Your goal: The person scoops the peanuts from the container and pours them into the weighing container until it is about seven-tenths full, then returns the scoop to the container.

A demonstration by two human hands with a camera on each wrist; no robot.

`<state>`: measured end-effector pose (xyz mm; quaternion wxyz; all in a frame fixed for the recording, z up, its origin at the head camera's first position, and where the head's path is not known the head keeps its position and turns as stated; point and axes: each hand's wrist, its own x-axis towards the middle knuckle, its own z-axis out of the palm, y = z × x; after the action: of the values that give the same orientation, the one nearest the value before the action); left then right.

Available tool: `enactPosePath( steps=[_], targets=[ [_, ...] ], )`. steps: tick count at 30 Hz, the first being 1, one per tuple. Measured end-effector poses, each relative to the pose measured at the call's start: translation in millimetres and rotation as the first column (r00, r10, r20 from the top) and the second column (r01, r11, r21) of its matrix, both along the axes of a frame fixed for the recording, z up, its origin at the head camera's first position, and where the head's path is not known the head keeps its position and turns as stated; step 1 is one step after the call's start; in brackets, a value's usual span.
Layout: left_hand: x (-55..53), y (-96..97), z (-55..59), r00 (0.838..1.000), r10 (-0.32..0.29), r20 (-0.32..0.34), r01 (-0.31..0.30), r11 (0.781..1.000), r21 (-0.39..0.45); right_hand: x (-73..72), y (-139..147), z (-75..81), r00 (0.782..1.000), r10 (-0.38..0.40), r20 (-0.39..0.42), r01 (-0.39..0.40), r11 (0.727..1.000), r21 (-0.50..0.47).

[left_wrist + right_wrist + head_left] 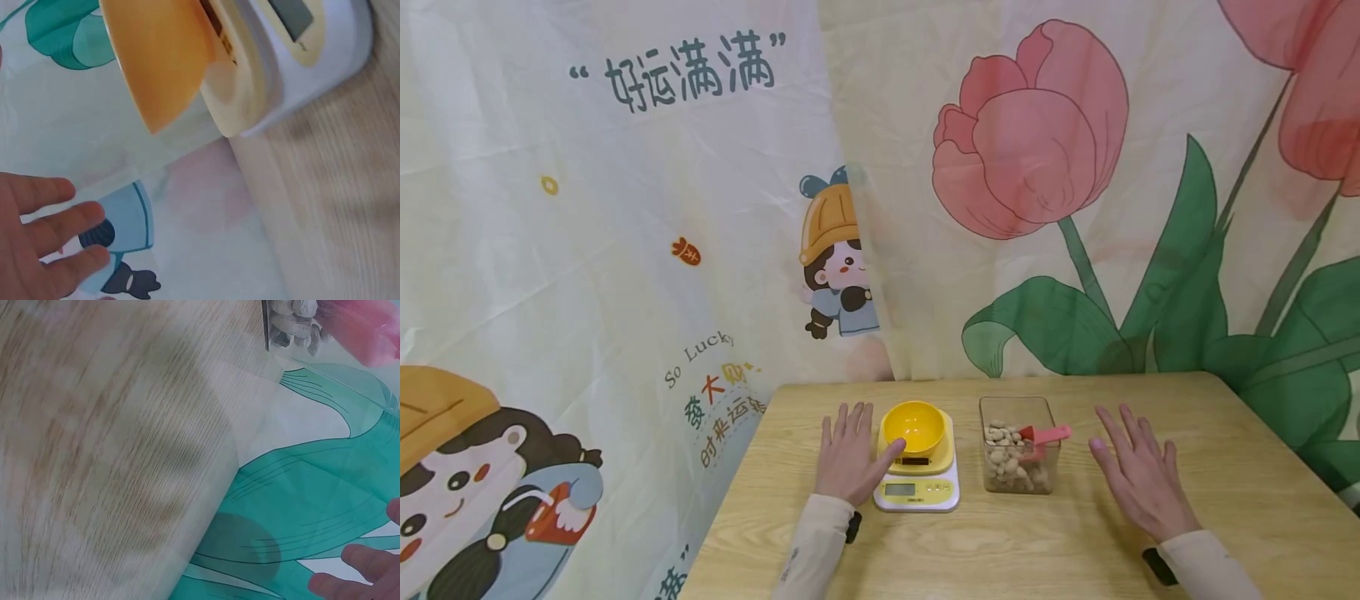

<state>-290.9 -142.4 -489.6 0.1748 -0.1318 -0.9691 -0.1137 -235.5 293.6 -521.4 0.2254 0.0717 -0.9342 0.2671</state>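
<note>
My left hand (853, 458) is spread beside a white-and-yellow kitchen scale (917, 492), its thumb in front of the yellow bowl (914, 427) in the head view; whether it touches cannot be told. The bowl, holding nothing visible, sits on the scale, and in the left wrist view the bowl (156, 56) appears apart from the fingers (65, 228). To the scale's right stands a clear square container (1054, 475) of what look like unshelled peanuts (1011, 477), a pink scoop (1049, 434) resting in it. Further right, my right hand (1142, 477) is spread with nothing in it.
A light wood-grain table (985, 558) carries everything. Behind it and at the left hangs a printed cloth (910, 275) with tulips, cartoon figures and lettering. The scoop's handle sticks out past the container's right rim, towards my right hand.
</note>
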Motion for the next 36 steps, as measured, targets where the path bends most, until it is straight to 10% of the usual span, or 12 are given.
enactPosePath(
  steps=[11,36],
  targets=[
    [-17.1,33.8,4.5,0.971,-0.23,0.058,0.232,0.972,-0.03,1.1,-1,-1.4,1.0,0.016,0.003,-0.016,1.0,-0.011],
    [-40.7,111.3,-2.0,0.909,-0.386,0.157,0.392,0.92,-0.009,1.3,8,-7.7,1.0,-0.003,0.025,0.004,1.0,-0.03]
  ],
)
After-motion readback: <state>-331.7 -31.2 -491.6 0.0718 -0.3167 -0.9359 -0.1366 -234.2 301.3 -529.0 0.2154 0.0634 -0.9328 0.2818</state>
